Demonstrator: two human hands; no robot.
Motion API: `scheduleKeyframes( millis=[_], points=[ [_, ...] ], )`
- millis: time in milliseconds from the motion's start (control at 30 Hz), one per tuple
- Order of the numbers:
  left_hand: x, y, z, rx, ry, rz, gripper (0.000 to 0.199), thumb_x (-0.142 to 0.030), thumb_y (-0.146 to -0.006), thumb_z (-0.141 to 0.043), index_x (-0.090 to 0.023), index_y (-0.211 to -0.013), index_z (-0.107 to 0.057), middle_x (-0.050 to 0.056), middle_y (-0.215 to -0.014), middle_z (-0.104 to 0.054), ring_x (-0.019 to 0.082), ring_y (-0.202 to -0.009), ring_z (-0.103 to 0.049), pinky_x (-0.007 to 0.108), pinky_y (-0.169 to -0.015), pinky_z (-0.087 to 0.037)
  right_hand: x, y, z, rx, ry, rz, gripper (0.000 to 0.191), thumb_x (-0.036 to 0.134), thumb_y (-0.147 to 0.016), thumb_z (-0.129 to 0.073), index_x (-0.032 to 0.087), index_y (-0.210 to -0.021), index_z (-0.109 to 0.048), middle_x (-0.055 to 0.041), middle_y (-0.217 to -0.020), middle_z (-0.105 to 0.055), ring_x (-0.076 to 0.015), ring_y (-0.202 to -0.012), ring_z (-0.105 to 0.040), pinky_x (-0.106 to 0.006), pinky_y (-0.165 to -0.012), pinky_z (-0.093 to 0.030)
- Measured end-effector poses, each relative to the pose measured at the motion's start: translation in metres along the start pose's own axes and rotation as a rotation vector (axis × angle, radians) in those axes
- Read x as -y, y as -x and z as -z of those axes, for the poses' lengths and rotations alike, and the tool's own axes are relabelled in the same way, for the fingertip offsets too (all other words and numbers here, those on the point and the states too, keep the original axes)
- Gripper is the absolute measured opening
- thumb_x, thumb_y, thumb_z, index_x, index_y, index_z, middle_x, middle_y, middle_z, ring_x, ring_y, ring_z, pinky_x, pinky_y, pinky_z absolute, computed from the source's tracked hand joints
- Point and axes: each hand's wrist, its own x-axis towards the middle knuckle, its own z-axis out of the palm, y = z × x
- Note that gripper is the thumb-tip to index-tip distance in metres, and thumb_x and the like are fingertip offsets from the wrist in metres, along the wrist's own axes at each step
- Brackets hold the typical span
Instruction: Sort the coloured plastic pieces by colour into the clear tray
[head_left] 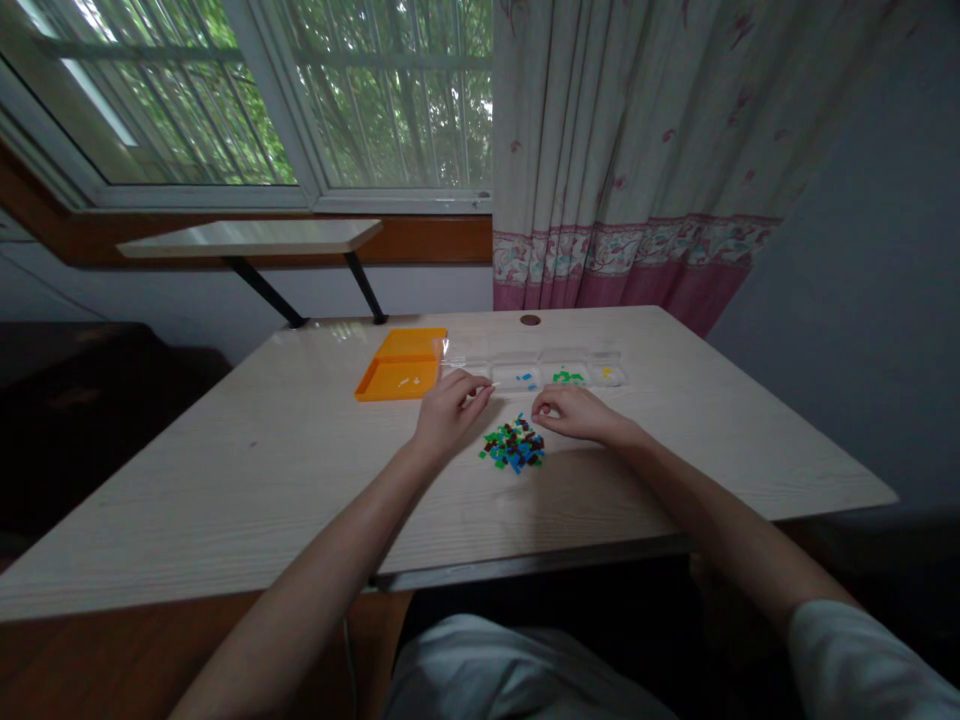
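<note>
Pale wood-grain table bears an open orange plastic case beside a long, clear plastic compartment tray; left hand is closed to a pinch, right hand curled, its contents impossible to tell. Progress judged early: a mixed heap of small blue, green and brown plastic pieces lies before the tray, unsorted. Already apart: few blue pieces, green pieces and yellow pieces in separate compartments, white pieces in the case, one tiny pale piece apparently gripped in the left fingertips.
</note>
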Motion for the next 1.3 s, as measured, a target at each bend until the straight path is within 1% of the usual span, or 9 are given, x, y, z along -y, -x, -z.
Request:
scheduleKeyframes(
  millis=[100, 200, 433, 633, 767, 900, 1000, 1167, 1300],
  points=[
    [0.005, 0.0, 0.0, 0.032, -0.068, 0.033, 0.021, -0.033, -0.086, -0.047, -0.017, -0.087, -0.062, 0.004, -0.081, -0.061, 0.013, -0.071, -0.055, 0.022, -0.06, -0.041, -0.001, 0.0, 0.0, 0.003, -0.01, 0.003, 0.013, 0.026, -0.079, -0.055, 0.018, -0.084, -0.064, -0.0039, -0.08, -0.062, -0.0148, -0.074, -0.055, -0.024, -0.066, -0.037],
    [0.011, -0.003, 0.005, 0.07, -0.207, 0.103, 0.024, -0.035, -0.086, -0.045, -0.018, -0.087, -0.062, 0.004, -0.084, -0.061, 0.013, -0.071, -0.055, 0.023, -0.062, -0.04, -0.002, 0.0, 0.0, 0.008, -0.017, 0.007, 0.013, 0.026, -0.079, -0.055, 0.018, -0.084, -0.064, -0.0038, -0.081, -0.062, -0.0144, -0.074, -0.055, -0.024, -0.067, -0.038],
    [0.031, -0.009, 0.029, 0.019, -0.585, 0.453, 0.028, -0.037, -0.086, -0.04, -0.021, -0.091, -0.063, 0.006, -0.09, -0.061, 0.021, -0.08, -0.056, 0.027, -0.059, -0.037, 0.0, 0.001, 0.001, 0.011, -0.025, 0.007, 0.013, 0.026, -0.079, -0.055, 0.017, -0.084, -0.064, -0.0036, -0.08, -0.062, -0.0146, -0.074, -0.055, -0.024, -0.067, -0.038],
    [0.056, -0.006, 0.039, 0.082, -0.709, 0.703, 0.031, -0.038, -0.084, -0.041, -0.022, -0.093, -0.065, 0.009, -0.097, -0.063, 0.024, -0.082, -0.058, 0.03, -0.06, -0.04, -0.001, 0.001, 0.001, 0.02, -0.023, 0.002, 0.013, 0.025, -0.08, -0.055, 0.017, -0.085, -0.064, -0.0035, -0.08, -0.062, -0.0144, -0.074, -0.055, -0.024, -0.068, -0.038],
    [0.064, -0.005, 0.039, 0.119, -0.718, 0.78, 0.031, -0.039, -0.082, -0.043, -0.022, -0.093, -0.066, 0.01, -0.097, -0.065, 0.024, -0.082, -0.059, 0.03, -0.061, -0.042, -0.001, 0.002, 0.0, 0.023, -0.013, -0.002, 0.013, 0.025, -0.081, -0.053, 0.017, -0.084, -0.063, -0.004, -0.08, -0.062, -0.0147, -0.074, -0.054, -0.024, -0.069, -0.038],
    [0.065, -0.005, 0.039, 0.125, -0.695, 0.716, 0.029, -0.039, -0.081, -0.045, -0.022, -0.091, -0.066, 0.009, -0.093, -0.065, 0.024, -0.082, -0.059, 0.029, -0.06, -0.041, -0.002, 0.001, -0.002, 0.001, -0.029, -0.013, 0.015, 0.024, -0.084, -0.049, 0.016, -0.085, -0.061, -0.0046, -0.08, -0.061, -0.0145, -0.073, -0.054, -0.025, -0.069, -0.038],
    [0.057, -0.004, 0.033, 0.115, -0.606, 0.539, 0.028, -0.037, -0.082, -0.045, -0.02, -0.091, -0.065, 0.007, -0.088, -0.065, 0.021, -0.08, -0.058, 0.027, -0.061, -0.04, -0.002, 0.0, -0.003, -0.065, -0.082, -0.038, 0.016, 0.026, -0.086, -0.047, 0.016, -0.087, -0.059, -0.005, -0.081, -0.061, -0.0143, -0.073, -0.053, -0.025, -0.068, -0.038],
    [0.029, -0.001, 0.003, 0.173, -0.173, 0.203, 0.022, -0.032, -0.082, -0.049, -0.017, -0.086, -0.065, 0.003, -0.075, -0.061, 0.013, -0.066, -0.053, 0.023, -0.06, -0.039, 0.006, -0.004, -0.002, -0.167, -0.238, -0.073, 0.018, 0.029, -0.085, -0.048, 0.015, -0.082, -0.059, -0.003, -0.076, -0.059, -0.0127, -0.068, -0.051, -0.023, -0.064, -0.037],
    [0.002, 0.001, -0.018, 0.194, 0.071, 0.109, 0.017, -0.029, -0.08, -0.055, -0.017, -0.085, -0.065, 0.002, -0.071, -0.059, 0.01, -0.062, -0.051, 0.022, -0.059, -0.039, 0.015, -0.007, -0.005, -0.202, -0.357, -0.085, 0.018, 0.029, -0.085, -0.048, 0.015, -0.08, -0.059, -0.0011, -0.07, -0.057, -0.0111, -0.063, -0.048, -0.021, -0.058, -0.035]
  ],
)
